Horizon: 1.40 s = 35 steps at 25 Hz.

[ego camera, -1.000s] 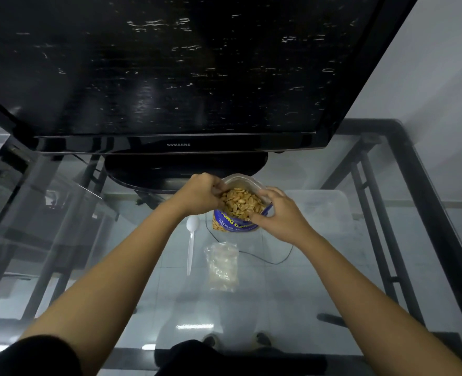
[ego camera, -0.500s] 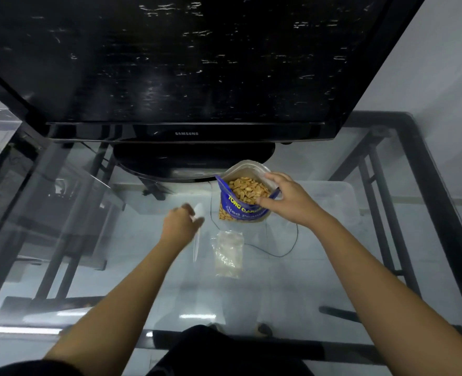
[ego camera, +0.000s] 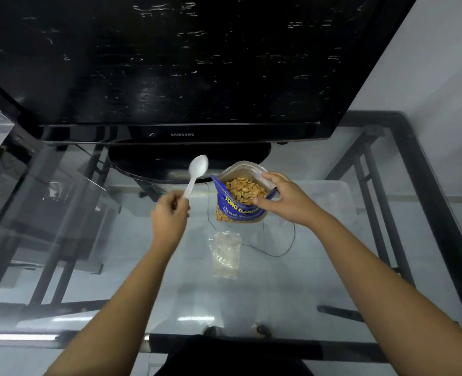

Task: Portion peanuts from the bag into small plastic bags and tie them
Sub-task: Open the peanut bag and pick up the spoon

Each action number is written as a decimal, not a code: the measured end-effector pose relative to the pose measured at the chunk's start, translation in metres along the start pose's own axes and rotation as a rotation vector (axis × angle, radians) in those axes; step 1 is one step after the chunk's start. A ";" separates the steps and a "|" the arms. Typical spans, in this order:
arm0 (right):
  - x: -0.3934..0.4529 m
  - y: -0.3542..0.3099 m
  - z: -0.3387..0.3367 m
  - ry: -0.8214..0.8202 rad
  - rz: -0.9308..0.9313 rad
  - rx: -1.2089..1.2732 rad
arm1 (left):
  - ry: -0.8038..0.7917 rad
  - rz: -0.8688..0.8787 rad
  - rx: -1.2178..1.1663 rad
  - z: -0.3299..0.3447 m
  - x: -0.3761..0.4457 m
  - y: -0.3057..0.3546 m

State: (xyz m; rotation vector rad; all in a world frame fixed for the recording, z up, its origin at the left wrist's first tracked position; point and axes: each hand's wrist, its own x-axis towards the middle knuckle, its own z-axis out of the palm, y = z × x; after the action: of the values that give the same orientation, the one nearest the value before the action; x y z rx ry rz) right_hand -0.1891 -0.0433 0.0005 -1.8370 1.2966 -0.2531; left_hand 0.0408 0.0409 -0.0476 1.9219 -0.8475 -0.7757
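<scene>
A glass worktop [ego camera: 292, 294] with a black metal frame [ego camera: 425, 169] stands against a pale grey wall [ego camera: 441, 63]. A large black Samsung television [ego camera: 170, 63] sits at the back. Pale floor tiles [ego camera: 132, 240] show through the glass, with ceiling light reflected.

Both bare arms are reaching forward over the glass.
The left hand [ego camera: 170, 217] is gripping a white plastic spoon [ego camera: 196, 173] by its handle, bowl raised; the right hand [ego camera: 285, 199] is pinching the rim of the peanut bag [ego camera: 238, 210].
</scene>
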 end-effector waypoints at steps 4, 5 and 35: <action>0.002 0.000 0.000 0.008 0.010 0.032 | -0.184 0.216 -0.171 -0.018 0.014 0.063; 0.002 -0.001 0.000 0.009 0.012 0.041 | -0.175 0.247 -0.139 -0.018 0.016 0.071; -0.010 0.002 0.015 -0.029 -0.004 0.101 | -0.365 0.147 0.204 0.029 0.020 0.049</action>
State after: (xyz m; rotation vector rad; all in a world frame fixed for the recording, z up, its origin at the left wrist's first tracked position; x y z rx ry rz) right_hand -0.1864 -0.0270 -0.0071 -1.7521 1.2386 -0.2874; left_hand 0.0171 -0.0078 -0.0203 1.8939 -1.3189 -0.9984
